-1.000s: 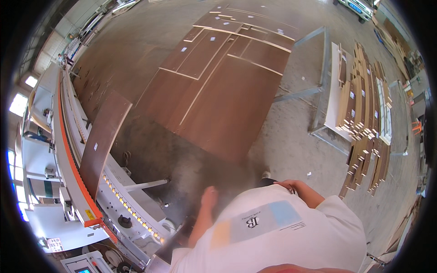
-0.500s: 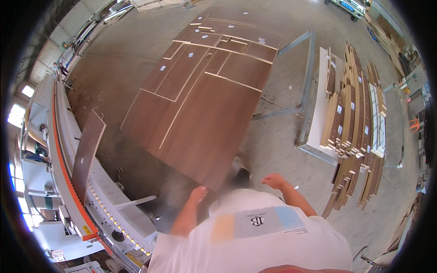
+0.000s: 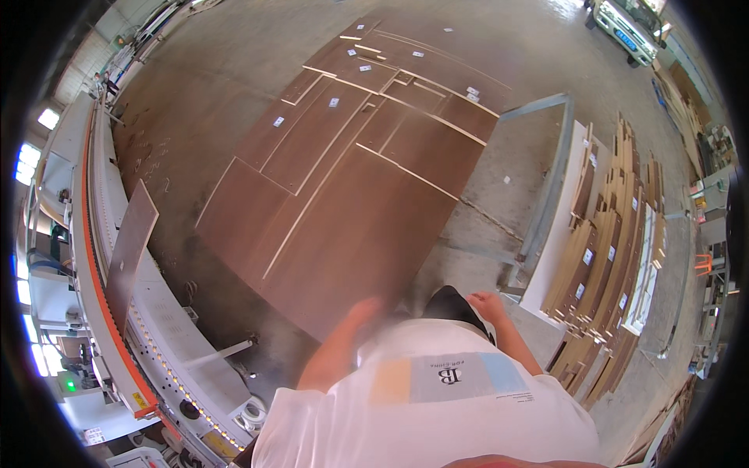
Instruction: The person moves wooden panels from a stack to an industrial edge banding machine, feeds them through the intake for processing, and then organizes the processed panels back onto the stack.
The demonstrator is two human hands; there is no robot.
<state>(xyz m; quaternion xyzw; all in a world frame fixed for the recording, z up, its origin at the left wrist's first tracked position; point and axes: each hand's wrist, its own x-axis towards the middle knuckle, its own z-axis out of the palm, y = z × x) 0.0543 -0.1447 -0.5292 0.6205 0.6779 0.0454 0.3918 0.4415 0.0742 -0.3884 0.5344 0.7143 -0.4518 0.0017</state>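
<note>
Reaching my blurred left hand (image 3: 365,310) toward the near edge of the big brown panel (image 3: 367,234) lying flat on the floor just ahead, I cannot tell its spread, while my right hand (image 3: 488,303) hangs loosely open beside it.

left hand (image 3: 365,310) blurred, right hand (image 3: 485,300) open, empty

We are looking at dark brown boards (image 3: 351,210) with pale edge lines and small white labels, lying on a dusty grey floor (image 3: 234,70). We are wearing a white shirt (image 3: 421,413) showing a pale orange, grey and light blue band. We are seeing a grey machine (image 3: 117,312) carrying an orange stripe, light tan strips (image 3: 608,257) stacked on a white panel (image 3: 558,234), and a white truck (image 3: 628,27).
</note>
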